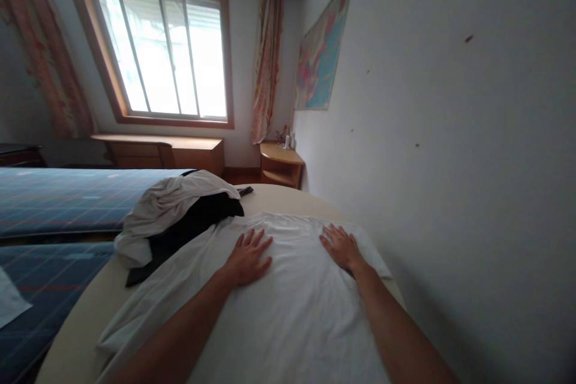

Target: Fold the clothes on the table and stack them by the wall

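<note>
A white T-shirt (297,312) lies spread over a round cream table (72,336), its collar end toward the far side. My left hand (246,258) rests flat on the left part of the shirt with fingers apart. On the right part, near the shoulder, my right hand (342,247) presses flat, its fingers slightly spread. Neither hand grips anything. Light wrinkles run across the cloth, and the shirt's near end passes out of the picture.
Left of the shirt is a heap of light grey clothing (162,201) and black clothing (189,228). Beyond it are blue plaid mattresses (67,201). A white wall (472,204) stands close on the right. A corner shelf (281,156) and low wooden cabinet (198,153) are farther back.
</note>
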A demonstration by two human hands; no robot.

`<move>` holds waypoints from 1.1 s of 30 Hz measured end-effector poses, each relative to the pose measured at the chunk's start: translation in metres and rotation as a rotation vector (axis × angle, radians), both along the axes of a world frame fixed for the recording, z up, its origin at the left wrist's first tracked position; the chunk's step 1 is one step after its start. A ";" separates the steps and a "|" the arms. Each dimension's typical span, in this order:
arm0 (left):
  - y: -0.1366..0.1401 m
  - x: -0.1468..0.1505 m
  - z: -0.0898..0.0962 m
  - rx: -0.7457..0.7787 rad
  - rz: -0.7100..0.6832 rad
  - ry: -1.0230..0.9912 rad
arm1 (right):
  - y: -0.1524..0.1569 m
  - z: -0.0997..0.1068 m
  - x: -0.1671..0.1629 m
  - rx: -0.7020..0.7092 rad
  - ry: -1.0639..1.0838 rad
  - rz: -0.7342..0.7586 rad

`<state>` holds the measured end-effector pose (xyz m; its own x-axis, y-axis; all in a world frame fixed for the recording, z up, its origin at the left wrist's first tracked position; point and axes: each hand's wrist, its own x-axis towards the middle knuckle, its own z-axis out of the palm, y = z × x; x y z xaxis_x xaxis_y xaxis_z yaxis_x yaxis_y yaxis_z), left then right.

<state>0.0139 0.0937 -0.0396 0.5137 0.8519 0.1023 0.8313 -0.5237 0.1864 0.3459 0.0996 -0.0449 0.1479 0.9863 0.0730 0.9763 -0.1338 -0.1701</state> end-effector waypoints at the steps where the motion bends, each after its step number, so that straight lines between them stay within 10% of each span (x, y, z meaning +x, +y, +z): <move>1: 0.000 0.000 0.000 0.004 -0.004 0.002 | 0.001 -0.001 0.000 -0.024 0.002 0.003; 9: 0.000 -0.001 -0.002 0.034 -0.091 -0.022 | 0.013 0.005 -0.004 -0.170 0.002 -0.170; 33: -0.006 0.006 -0.002 -0.006 -0.144 -0.107 | 0.001 -0.002 -0.001 0.055 -0.010 -0.215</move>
<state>0.0198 0.0881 -0.0417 0.6169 0.7710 0.1577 0.7230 -0.6344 0.2735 0.3449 0.1002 -0.0474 0.3532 0.9267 0.1283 0.9280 -0.3297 -0.1736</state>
